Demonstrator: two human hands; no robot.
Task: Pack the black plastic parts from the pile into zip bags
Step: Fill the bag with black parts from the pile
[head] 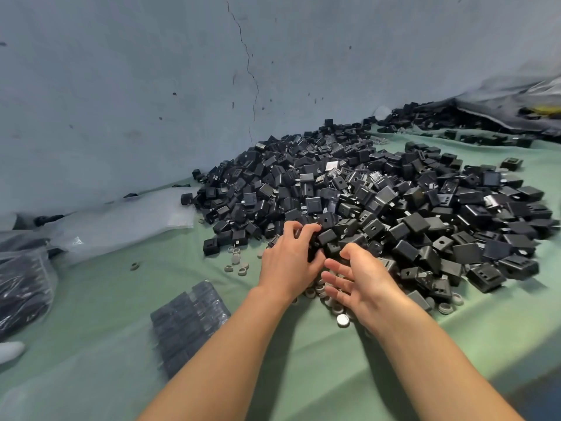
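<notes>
A large pile [364, 192] of black plastic parts [413, 223] lies on the green surface [91, 299], heaped against a grey-blue wall [121, 86] and spreading toward the right edge of the view. The left hand [288, 259] is at the near edge of the pile, its fingers curled, its grip clenched round black parts there; how many it holds cannot be told. The right hand [358, 278] is just beside it, its grip released, palm turned toward the left hand and fingers loosely spread, holding nothing. Under and around both hands, small grey round caps [239, 265] lie scattered on the surface along the pile's near edge. To the left of the arms a filled zip bag [188, 323] lies flat, with dark parts packed in rows inside. Farther left, clear empty bags [121, 223] lie near the wall, and a bulging plastic sack [21, 284] of dark contents sits at the left edge.
</notes>
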